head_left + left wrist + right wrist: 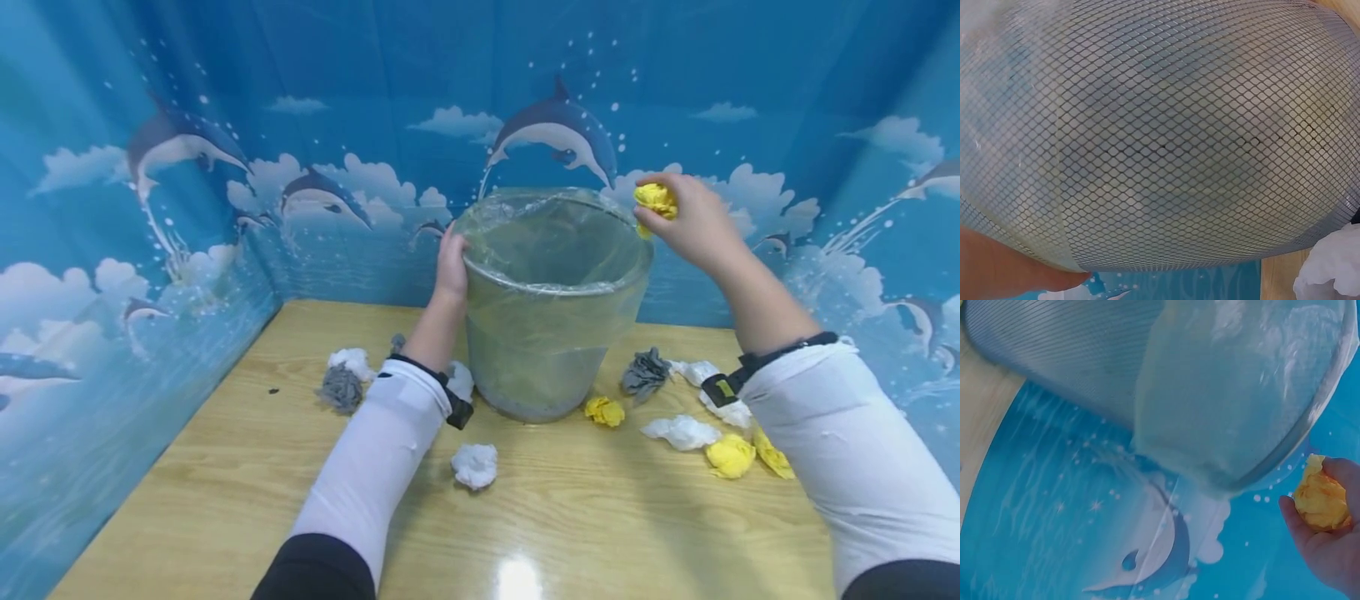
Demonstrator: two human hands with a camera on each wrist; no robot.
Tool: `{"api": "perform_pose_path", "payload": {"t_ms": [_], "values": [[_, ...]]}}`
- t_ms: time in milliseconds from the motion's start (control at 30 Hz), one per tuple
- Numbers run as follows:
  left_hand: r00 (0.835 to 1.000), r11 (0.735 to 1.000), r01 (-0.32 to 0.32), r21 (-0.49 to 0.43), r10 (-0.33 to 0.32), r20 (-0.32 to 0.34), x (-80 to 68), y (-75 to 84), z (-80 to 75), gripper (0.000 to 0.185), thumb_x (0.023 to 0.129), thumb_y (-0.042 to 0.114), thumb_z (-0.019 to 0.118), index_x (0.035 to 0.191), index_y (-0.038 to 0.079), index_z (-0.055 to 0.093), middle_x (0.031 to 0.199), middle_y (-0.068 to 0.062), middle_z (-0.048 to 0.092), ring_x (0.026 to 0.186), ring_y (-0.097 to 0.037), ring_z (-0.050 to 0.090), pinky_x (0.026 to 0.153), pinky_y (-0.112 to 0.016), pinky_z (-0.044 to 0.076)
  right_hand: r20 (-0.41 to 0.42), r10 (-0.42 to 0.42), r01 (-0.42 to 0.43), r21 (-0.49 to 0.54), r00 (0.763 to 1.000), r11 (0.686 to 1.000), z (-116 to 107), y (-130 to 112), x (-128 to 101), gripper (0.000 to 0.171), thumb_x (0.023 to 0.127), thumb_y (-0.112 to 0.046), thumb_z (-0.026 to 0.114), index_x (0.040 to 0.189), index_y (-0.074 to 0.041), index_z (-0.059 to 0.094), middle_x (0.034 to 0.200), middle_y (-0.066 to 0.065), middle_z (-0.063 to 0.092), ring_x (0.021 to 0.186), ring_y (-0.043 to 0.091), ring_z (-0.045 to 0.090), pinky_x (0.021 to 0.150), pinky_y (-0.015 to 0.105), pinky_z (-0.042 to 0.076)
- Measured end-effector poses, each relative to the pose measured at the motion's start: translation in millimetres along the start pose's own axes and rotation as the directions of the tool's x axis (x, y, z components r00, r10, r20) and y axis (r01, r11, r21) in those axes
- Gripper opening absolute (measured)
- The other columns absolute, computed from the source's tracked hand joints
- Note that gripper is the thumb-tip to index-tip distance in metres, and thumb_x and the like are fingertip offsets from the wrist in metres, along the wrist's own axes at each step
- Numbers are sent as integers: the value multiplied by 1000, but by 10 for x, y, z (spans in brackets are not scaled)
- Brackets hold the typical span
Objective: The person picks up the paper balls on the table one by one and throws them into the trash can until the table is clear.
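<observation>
A grey mesh bin [551,333] lined with a clear plastic bag stands in the middle of the wooden table [225,500]. My left hand [452,265] grips the bin's rim on its left side; the left wrist view is filled by the mesh wall [1166,137]. My right hand [678,223] is raised beside the right edge of the rim and holds a crumpled yellow paper ball [656,200], seen in the right wrist view as the yellow ball [1321,500] next to the bin's lined rim [1285,450].
Crumpled paper balls lie around the bin: a white one [475,464] in front, grey [341,387] and white [351,361] at left, yellow [604,411], grey [645,373], white [682,432] and yellow [730,456] at right. Blue dolphin-print walls [112,250] enclose the table.
</observation>
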State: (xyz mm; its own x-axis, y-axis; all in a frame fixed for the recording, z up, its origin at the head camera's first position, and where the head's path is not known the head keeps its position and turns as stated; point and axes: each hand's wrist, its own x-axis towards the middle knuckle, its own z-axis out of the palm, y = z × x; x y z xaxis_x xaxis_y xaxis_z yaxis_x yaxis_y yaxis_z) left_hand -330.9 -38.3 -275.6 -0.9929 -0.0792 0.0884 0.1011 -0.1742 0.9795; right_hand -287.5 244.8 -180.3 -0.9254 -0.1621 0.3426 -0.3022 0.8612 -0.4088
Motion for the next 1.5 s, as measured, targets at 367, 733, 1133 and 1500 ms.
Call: {"api": "perform_pose_path", "payload": {"t_ms": [367, 733, 1133, 1500], "values": [[1000, 999, -28, 20, 28, -6, 44, 63, -34, 67, 90, 17, 32, 155, 14, 19, 163, -3, 13, 149, -23, 13, 110, -43, 28, 56, -27, 23, 68, 998, 997, 118, -371, 238, 50, 101, -29, 48, 146, -10, 39, 139, 21, 43, 119, 37, 46, 94, 51, 44], [999, 999, 33, 31, -33, -2, 31, 23, -31, 65, 91, 18, 32, 155, 18, 21, 163, 1, 14, 150, -21, 12, 116, -44, 22, 117, -37, 22, 122, 992, 992, 333, -392, 265, 48, 100, -26, 50, 145, -10, 41, 138, 20, 43, 118, 35, 46, 95, 50, 44], [996, 996, 86, -8, -86, 28, -47, -48, -82, 52, 101, 46, 27, 146, 24, 39, 149, 2, 38, 136, -17, 35, 117, -40, 22, 160, -30, 10, 127, 987, 992, 430, -420, 267, 50, 100, -29, 51, 145, -11, 40, 138, 20, 43, 120, 36, 47, 97, 52, 43], [994, 994, 106, -31, -106, 13, -74, -62, -48, 58, 101, 51, 19, 148, 22, 38, 152, 1, 35, 140, -17, 32, 118, -40, 20, 162, -26, 6, 127, 986, 992, 465, -421, 271, 51, 100, -30, 50, 146, -12, 39, 140, 18, 43, 120, 35, 48, 97, 51, 44]]}}
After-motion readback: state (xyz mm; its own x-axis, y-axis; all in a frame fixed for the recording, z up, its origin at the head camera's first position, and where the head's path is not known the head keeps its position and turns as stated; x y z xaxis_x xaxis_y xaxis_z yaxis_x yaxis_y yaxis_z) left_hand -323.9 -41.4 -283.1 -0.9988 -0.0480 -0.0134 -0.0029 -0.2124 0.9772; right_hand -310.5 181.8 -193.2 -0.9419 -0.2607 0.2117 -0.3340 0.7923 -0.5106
